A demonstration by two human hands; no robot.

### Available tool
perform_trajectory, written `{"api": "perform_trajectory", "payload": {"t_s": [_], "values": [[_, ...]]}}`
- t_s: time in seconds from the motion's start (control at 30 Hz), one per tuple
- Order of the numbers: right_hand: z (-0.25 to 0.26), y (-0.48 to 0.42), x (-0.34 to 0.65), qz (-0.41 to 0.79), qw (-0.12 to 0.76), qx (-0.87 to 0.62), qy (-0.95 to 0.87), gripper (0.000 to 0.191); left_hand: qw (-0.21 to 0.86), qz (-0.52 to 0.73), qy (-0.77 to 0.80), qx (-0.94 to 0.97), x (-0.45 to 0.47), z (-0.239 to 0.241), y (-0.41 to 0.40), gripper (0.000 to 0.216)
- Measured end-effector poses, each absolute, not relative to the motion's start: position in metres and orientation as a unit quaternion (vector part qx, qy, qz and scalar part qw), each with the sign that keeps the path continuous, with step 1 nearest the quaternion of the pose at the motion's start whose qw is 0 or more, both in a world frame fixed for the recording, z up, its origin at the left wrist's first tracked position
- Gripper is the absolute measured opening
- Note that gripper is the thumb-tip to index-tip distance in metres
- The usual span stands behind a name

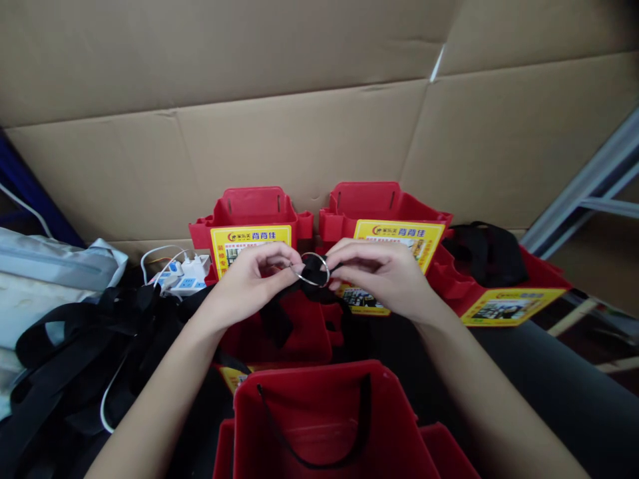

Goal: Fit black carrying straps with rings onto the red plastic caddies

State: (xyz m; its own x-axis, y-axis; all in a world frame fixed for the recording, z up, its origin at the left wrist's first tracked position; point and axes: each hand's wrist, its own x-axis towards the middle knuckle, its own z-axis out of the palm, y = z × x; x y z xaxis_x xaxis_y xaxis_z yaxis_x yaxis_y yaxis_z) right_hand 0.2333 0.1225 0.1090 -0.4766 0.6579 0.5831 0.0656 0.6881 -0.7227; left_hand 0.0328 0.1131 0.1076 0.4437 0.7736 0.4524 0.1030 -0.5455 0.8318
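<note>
In the head view, a thin metal ring [325, 262] is held up between both hands, with a black strap [313, 271] at it. My left hand [262, 276] is closed, thumb and fingers pinching the ring's left side. On the other side, my right hand [384, 276] pinches the black strap close beside the ring. Exactly how the strap passes the ring is too small to tell. Directly below the hands stands a red plastic box [319, 399] with a black strap looped across its inside. Another red box [294, 326] lies just beyond it, partly covered by straps.
Red boxes with yellow labels stand at the back left [254, 206], back middle [367, 197] and right [459, 283]. A heap of black straps [74, 366] lies at left, near a power strip [184, 279] with white cables. Cardboard [299, 146] walls the back; a metal frame [579, 186] is at right.
</note>
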Motion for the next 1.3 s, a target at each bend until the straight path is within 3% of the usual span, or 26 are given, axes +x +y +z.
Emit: {"api": "perform_trajectory", "payload": {"t_s": [0.1, 0.27, 0.47, 0.63, 0.87, 0.93, 1.13, 1.3], "values": [[0.112, 0.126, 0.240, 0.240, 0.511, -0.200, -0.801, 0.004, 0.362, 0.419, 0.292, 0.780, 0.034, 0.109, 0.111, 0.010], [0.110, 0.132, 0.243, 0.332, 0.620, -0.133, -0.699, 0.007, 0.342, 0.410, 0.299, 0.791, 0.031, 0.113, 0.107, 0.011], [0.117, 0.125, 0.242, 0.309, 0.696, -0.136, -0.634, 0.012, 0.335, 0.382, 0.319, 0.800, 0.030, 0.113, 0.104, 0.015], [0.113, 0.112, 0.224, 0.384, 0.589, -0.167, -0.691, 0.036, 0.328, 0.389, 0.319, 0.800, 0.035, 0.111, 0.101, 0.014], [0.114, 0.117, 0.224, 0.575, 0.451, -0.319, -0.603, 0.048, 0.305, 0.424, 0.343, 0.781, 0.033, 0.110, 0.108, 0.015], [0.117, 0.119, 0.230, 0.604, 0.428, -0.319, -0.592, 0.045, 0.287, 0.409, 0.353, 0.791, 0.032, 0.108, 0.110, 0.014], [0.118, 0.115, 0.231, 0.568, 0.489, -0.219, -0.625, 0.022, 0.237, 0.368, 0.383, 0.813, 0.031, 0.104, 0.114, 0.010], [0.115, 0.110, 0.227, 0.494, 0.446, -0.201, -0.719, 0.017, 0.222, 0.354, 0.391, 0.820, 0.034, 0.102, 0.115, 0.014]]}}
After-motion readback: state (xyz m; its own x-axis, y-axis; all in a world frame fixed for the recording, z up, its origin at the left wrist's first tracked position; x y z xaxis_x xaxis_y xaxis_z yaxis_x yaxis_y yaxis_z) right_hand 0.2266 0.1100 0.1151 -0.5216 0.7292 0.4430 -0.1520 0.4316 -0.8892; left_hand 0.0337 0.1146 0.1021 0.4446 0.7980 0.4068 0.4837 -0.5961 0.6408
